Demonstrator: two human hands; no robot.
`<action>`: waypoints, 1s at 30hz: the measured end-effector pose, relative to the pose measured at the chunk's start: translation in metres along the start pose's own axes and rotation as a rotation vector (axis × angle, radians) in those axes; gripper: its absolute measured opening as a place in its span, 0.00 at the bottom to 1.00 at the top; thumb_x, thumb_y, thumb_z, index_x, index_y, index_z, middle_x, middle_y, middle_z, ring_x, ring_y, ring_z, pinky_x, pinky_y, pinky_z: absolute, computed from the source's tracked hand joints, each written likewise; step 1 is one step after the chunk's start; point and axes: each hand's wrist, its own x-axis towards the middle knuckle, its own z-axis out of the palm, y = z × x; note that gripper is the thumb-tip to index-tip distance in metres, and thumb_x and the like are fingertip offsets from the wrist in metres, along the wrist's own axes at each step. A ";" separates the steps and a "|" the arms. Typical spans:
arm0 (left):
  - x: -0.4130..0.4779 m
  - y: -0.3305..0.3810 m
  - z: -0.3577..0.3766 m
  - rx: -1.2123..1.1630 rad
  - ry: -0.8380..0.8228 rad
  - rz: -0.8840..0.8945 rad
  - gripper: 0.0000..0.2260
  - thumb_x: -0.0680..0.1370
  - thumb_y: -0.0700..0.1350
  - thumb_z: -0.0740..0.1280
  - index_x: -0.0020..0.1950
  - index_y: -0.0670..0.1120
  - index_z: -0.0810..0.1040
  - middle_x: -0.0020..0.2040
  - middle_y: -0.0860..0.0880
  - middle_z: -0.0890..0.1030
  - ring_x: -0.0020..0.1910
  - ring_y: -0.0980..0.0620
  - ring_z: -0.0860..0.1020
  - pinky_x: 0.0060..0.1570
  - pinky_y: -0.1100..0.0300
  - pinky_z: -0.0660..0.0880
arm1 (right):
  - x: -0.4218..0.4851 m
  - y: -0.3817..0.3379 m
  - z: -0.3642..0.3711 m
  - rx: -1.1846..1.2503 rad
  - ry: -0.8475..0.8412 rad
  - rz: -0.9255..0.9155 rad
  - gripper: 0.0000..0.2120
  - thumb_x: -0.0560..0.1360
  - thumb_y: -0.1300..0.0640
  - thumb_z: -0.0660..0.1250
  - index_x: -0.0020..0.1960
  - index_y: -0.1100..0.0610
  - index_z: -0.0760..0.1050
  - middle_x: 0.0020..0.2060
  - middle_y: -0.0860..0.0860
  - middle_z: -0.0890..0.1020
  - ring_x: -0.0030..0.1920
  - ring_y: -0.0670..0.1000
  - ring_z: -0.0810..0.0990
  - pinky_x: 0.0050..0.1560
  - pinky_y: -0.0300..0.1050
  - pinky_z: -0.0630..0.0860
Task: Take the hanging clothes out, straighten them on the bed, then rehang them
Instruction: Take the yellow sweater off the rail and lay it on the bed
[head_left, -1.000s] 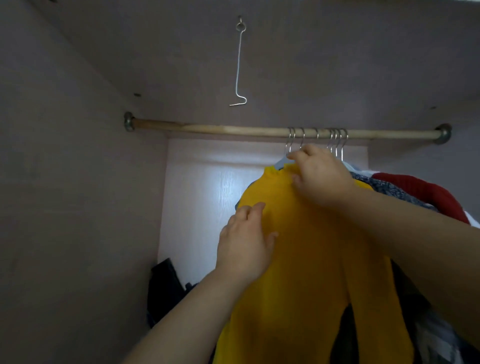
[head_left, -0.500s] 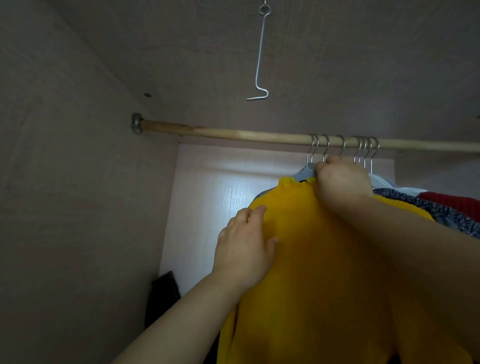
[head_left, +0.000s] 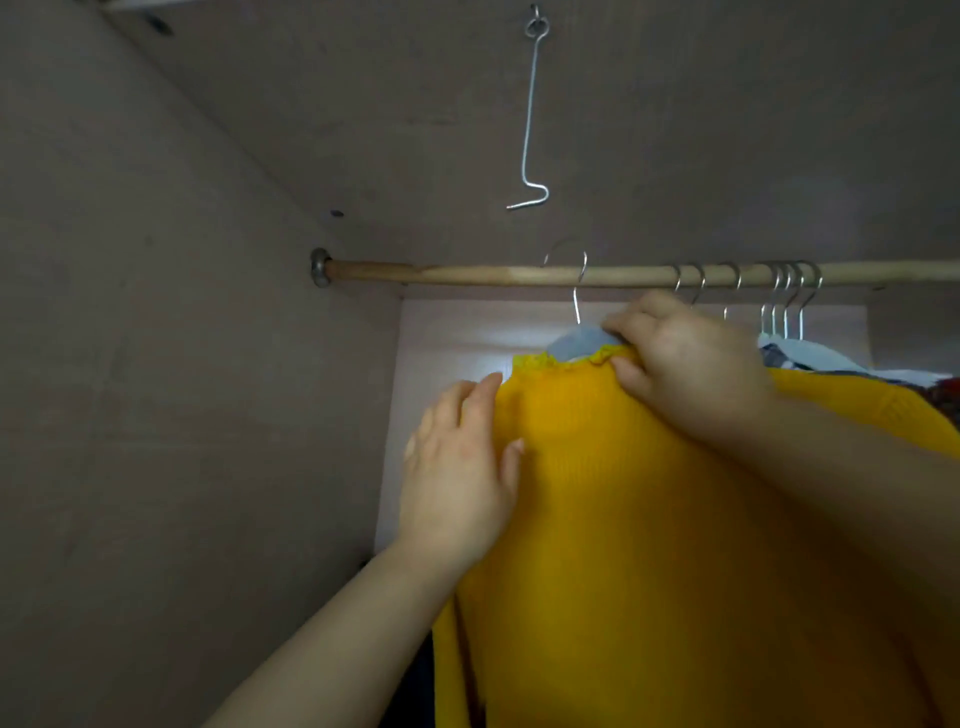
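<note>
Yellow sweater (head_left: 649, 519), a fine ribbed knit with a small frilled collar, filled the lower right of my head view inside the wardrobe. It hung on a pale blue hanger (head_left: 576, 340) just under the wooden rod (head_left: 493, 274). Its long axis ran up and down, with the collar toward the rod and the hem out of sight below the picture's edge. The hanger's wire hook (head_left: 577, 291) crossed in front of the rod and curved above its top edge; I could not tell whether they touched.

My right hand (head_left: 685, 364) was at the collar, its fingers (head_left: 623, 327) curled and pinching the knit and hanger together. My left hand (head_left: 457, 467) lay flat on the sweater's left shoulder, with its fingers (head_left: 478, 405) straight and close together and the thumb on the front. More hangers (head_left: 784, 296) were crowded on the rod to the right.
</note>
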 end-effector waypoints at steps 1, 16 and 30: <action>-0.003 -0.003 -0.005 0.022 0.027 -0.012 0.26 0.77 0.51 0.63 0.73 0.51 0.61 0.69 0.49 0.66 0.67 0.50 0.63 0.63 0.55 0.61 | -0.010 -0.010 0.001 0.065 -0.009 -0.037 0.19 0.76 0.51 0.61 0.67 0.50 0.70 0.63 0.51 0.72 0.57 0.57 0.75 0.48 0.48 0.74; -0.170 -0.048 -0.117 0.165 -0.235 -0.246 0.23 0.74 0.64 0.54 0.68 0.66 0.53 0.54 0.51 0.76 0.54 0.48 0.74 0.53 0.52 0.71 | -0.131 -0.157 0.033 0.767 0.053 -0.315 0.16 0.70 0.54 0.68 0.57 0.57 0.79 0.47 0.53 0.80 0.43 0.55 0.81 0.37 0.50 0.80; -0.308 0.056 -0.255 0.730 -0.009 -0.555 0.20 0.75 0.55 0.60 0.67 0.61 0.69 0.40 0.58 0.70 0.40 0.50 0.76 0.38 0.55 0.75 | -0.223 -0.283 -0.022 1.471 0.131 -0.430 0.17 0.68 0.56 0.69 0.56 0.57 0.80 0.45 0.52 0.80 0.44 0.46 0.74 0.46 0.32 0.69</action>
